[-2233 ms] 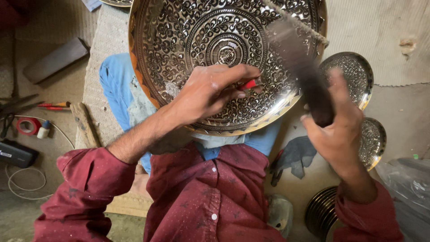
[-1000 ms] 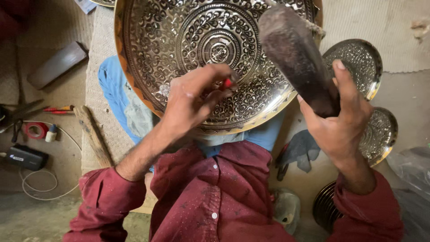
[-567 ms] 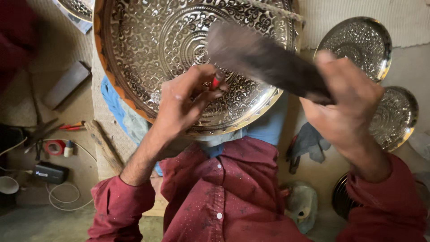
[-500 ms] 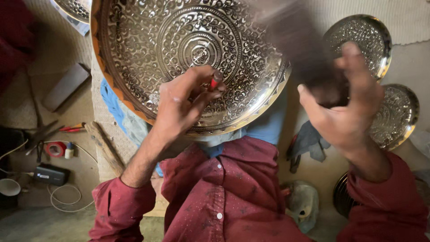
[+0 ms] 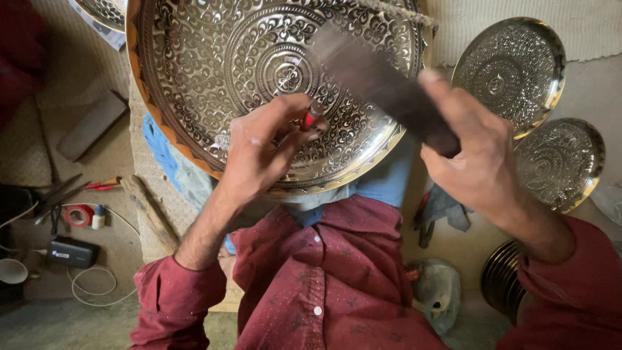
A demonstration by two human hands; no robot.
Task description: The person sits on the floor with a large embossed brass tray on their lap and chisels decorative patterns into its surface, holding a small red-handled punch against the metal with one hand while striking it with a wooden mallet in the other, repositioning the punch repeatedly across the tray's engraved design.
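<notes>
I see the left hand point(image 5: 259, 152) pinching a small red-handled tool point(image 5: 311, 116) tip-down on the big engraved metal tray point(image 5: 214, 71), which rests on my lap. Right hand point(image 5: 476, 159) is closed round a dark, motion-blurred mallet point(image 5: 382, 84) angled over the tray. Two smaller engraved plates point(image 5: 508, 68) lie to the right.

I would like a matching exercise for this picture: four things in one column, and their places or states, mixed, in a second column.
1. left hand
2. right hand
3. large engraved tray
4. roll of red tape

a. on the floor, beside a small bottle
b. grips a dark, blurred mallet
c. pinches a red-handled tool
d. rests on the lap, under both hands

Pairs: 1-c, 2-b, 3-d, 4-a
</notes>
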